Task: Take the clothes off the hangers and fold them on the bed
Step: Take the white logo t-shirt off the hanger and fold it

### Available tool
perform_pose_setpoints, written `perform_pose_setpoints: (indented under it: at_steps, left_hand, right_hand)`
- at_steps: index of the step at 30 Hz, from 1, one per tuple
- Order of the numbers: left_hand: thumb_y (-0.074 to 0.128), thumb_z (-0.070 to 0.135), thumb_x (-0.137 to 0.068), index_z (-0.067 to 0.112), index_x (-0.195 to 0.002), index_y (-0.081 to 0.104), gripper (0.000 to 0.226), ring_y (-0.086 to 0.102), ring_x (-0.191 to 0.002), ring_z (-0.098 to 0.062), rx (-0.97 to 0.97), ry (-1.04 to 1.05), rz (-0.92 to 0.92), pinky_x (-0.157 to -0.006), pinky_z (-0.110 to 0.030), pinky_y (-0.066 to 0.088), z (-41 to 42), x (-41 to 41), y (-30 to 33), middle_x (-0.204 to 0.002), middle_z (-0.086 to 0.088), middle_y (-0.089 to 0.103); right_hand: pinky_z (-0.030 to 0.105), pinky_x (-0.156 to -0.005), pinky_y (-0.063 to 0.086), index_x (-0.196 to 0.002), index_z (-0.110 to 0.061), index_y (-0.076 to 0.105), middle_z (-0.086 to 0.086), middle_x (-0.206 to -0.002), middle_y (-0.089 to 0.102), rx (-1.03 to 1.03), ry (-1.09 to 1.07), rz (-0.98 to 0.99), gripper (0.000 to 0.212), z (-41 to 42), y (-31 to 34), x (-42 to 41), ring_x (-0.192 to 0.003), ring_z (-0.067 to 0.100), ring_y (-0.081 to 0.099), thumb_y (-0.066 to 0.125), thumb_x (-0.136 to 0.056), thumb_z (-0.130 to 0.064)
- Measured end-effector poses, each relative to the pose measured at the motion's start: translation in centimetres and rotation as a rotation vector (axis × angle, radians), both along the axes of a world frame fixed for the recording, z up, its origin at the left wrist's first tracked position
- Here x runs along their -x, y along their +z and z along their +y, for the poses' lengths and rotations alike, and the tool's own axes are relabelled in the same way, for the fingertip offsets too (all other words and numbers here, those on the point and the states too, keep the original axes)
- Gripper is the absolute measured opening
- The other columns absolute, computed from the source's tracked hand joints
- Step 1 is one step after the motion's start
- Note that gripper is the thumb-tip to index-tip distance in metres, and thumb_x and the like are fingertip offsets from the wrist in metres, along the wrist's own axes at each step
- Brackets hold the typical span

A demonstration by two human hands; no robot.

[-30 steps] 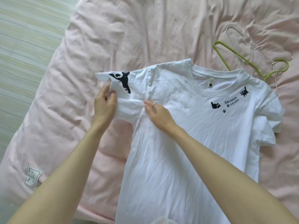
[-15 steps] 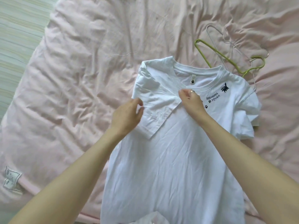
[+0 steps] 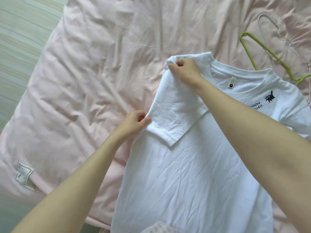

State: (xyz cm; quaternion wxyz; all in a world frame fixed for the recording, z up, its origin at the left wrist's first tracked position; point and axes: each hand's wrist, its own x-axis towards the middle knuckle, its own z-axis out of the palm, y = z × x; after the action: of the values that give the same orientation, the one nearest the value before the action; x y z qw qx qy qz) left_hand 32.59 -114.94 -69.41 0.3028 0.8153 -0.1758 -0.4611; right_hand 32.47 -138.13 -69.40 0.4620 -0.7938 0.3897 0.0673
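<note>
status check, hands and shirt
Left hand pinches folded sleeve edge, right hand grips shoulder. White t-shirt flat on bed, off hanger. Green hanger lies clear.

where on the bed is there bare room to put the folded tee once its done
Widest free patch: the pink duvet left of the white t-shirt, between the floor edge and the left hand. A bare band also runs above the collar. Crowded: upper right, where the green hanger and white wire hanger lie, and the shoulder gripped by the right hand.

Two bare forearms, no sleeves showing. The right hand [image 3: 186, 71] wears a thin silver ring [image 3: 183, 59] on one finger; the left hand [image 3: 134, 122] wears nothing, and both wrists are bare
</note>
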Motion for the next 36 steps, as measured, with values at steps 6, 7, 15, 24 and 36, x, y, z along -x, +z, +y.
perform_pose_setpoints:
  at_steps: [6,7,15,24,36]
  left_hand:
    - [0.056,0.025,-0.092,0.02,-0.089,0.058,0.006,0.057,-0.073,-0.013,-0.012,-0.01,-0.095,-0.067,-0.026,0.041,0.3,0.0,-0.3,-0.08,0.003,0.063]
    - [0.056,0.026,-0.092,0.018,-0.096,0.056,0.009,0.058,-0.078,-0.014,-0.029,-0.016,-0.173,-0.07,-0.028,0.043,0.2,0.2,-0.1,-0.085,0.002,0.063]
    - [0.037,0.028,-0.087,0.01,-0.132,0.047,0.05,0.042,-0.13,-0.039,0.045,-0.556,-0.831,-0.103,-0.05,0.036,-3.6,3.5,0.0,-0.142,-0.019,0.043]
    - [0.028,0.04,-0.1,0.017,-0.15,0.013,0.057,-0.007,-0.145,-0.03,-0.13,-0.858,-0.646,-0.113,-0.057,0.003,-7.9,9.2,0.5,-0.159,-0.009,-0.004]
    - [0.027,0.04,-0.1,0.023,-0.149,0.012,0.054,-0.008,-0.145,-0.027,-0.128,-0.983,-0.586,-0.11,-0.061,0.007,-15.5,19.6,0.2,-0.158,0.0,-0.006]
  right_hand:
    - [0.024,-0.066,0.037,-0.077,-0.018,0.061,-0.008,-0.063,0.048,0.004,-0.009,-0.026,0.023,0.4,-0.9,-1.2,-0.066,0.008,0.047,0.058,-0.088,-0.037]
    - [0.023,-0.071,0.039,-0.084,-0.018,0.064,-0.007,-0.072,0.054,0.018,-0.001,-0.021,0.024,0.5,-0.8,-0.9,-0.074,0.009,0.051,0.057,-0.089,-0.04]
    - [0.03,-0.092,0.039,-0.119,-0.01,0.059,0.007,-0.111,0.061,0.182,-0.062,0.065,0.032,-0.3,0.9,9.0,-0.107,0.022,0.055,0.048,-0.095,-0.028]
    - [0.04,-0.093,0.034,-0.112,-0.009,0.061,0.013,-0.113,0.058,0.457,-0.368,0.221,0.025,-1.8,2.0,26.1,-0.111,0.031,0.05,0.046,-0.096,-0.019]
    - [0.036,-0.07,0.052,-0.089,-0.011,0.058,0.008,-0.087,0.06,-0.869,-1.472,-0.14,0.035,-8.9,2.8,37.4,-0.077,0.021,0.06,0.052,-0.092,-0.045]
